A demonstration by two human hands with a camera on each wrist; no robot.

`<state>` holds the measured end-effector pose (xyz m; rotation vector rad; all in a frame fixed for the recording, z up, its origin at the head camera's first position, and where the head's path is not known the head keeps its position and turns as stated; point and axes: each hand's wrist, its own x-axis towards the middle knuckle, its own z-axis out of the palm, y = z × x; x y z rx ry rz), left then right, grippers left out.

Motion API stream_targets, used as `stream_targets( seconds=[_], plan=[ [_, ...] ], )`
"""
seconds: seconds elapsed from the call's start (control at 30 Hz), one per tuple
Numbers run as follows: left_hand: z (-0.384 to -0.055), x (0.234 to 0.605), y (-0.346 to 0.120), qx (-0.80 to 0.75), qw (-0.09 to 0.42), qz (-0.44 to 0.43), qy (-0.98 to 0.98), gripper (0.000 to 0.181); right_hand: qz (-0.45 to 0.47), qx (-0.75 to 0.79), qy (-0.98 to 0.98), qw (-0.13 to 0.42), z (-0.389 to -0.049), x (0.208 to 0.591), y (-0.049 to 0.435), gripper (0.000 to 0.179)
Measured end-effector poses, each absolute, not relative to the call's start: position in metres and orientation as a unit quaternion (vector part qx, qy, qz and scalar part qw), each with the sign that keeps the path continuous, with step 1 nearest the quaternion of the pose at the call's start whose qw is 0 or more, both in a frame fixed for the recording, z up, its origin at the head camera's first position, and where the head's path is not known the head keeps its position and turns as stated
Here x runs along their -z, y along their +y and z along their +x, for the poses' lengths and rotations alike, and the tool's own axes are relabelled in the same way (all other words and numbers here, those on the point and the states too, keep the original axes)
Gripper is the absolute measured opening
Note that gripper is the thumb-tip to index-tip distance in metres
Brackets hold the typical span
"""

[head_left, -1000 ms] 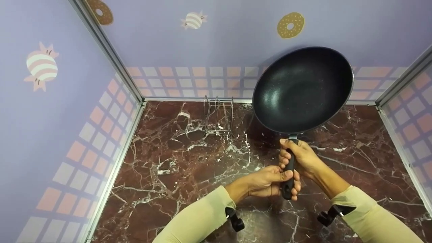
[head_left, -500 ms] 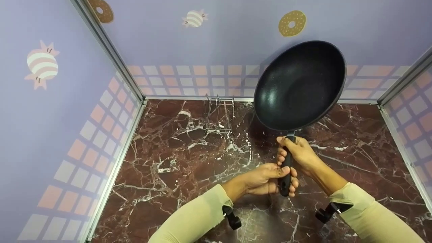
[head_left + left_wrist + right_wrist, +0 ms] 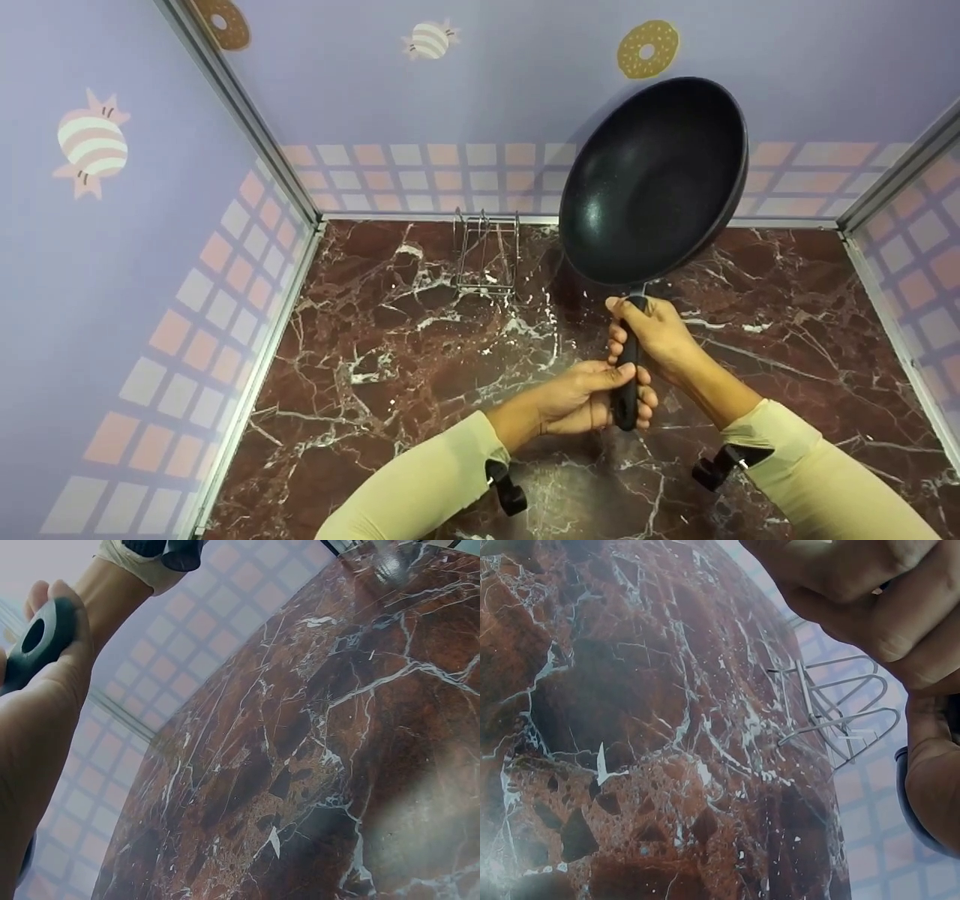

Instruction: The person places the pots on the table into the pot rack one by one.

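A black frying pan [image 3: 652, 184] is held up off the tabletop, its dark inside turned toward the head camera and tilted, the bowl up and the handle down. My right hand [image 3: 656, 334] grips the upper handle close to the pan, thumb along its top. Lower down, my left hand [image 3: 589, 397] holds the handle's end, with the thumb on top and the fingers wrapped beneath. In the left wrist view the holed end of the handle [image 3: 49, 641] shows in the left hand. The right wrist view has the curled right fingers [image 3: 900, 607] and a bit of pan rim.
A wire rack [image 3: 486, 251] stands at the back of the marbled tabletop [image 3: 375, 360], left of the pan. Patterned panels enclose it: a back wall [image 3: 510, 90], a left wall [image 3: 97, 300] and a right wall. White specks dot the surface near the rack.
The pan has shifted left and slightly up, and has turned so its inside looks narrower. Both hands have moved a little left with the handle, keeping their hold.
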<state>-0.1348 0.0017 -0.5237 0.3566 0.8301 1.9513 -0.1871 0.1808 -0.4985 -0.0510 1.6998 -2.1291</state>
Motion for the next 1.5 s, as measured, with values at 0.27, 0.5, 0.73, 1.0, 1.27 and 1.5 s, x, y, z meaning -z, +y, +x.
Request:
stream_targets(
  seconds=[0.27, 0.5, 0.73, 1.0, 1.27, 1.5],
  plan=[
    [-0.130, 0.518, -0.003, -0.822, 0.434, 0.115, 0.351, 0.026, -0.002, 0.764, 0.611, 0.208, -0.191, 0.492, 0.171, 0.040],
    [-0.130, 0.509, -0.013, -0.826, 0.420, 0.108, 0.360, 0.026, -0.008, 0.754, 0.626, 0.199, -0.194, 0.484, 0.159, 0.038],
    [-0.132, 0.504, -0.019, -0.815, 0.419, 0.092, 0.390, 0.024, -0.007, 0.750, 0.632, 0.193, -0.196, 0.482, 0.148, 0.041],
    [-0.136, 0.501, -0.024, -0.814, 0.414, 0.082, 0.399, 0.026, -0.009, 0.741, 0.647, 0.181, -0.198, 0.480, 0.141, 0.043],
    [-0.139, 0.498, -0.035, -0.813, 0.413, 0.086, 0.401, 0.027, -0.014, 0.742, 0.645, 0.182, -0.202, 0.474, 0.130, 0.042],
    [-0.138, 0.493, -0.043, -0.817, 0.403, 0.091, 0.403, 0.027, -0.026, 0.746, 0.639, 0.187, -0.203, 0.467, 0.119, 0.045]
  ],
)
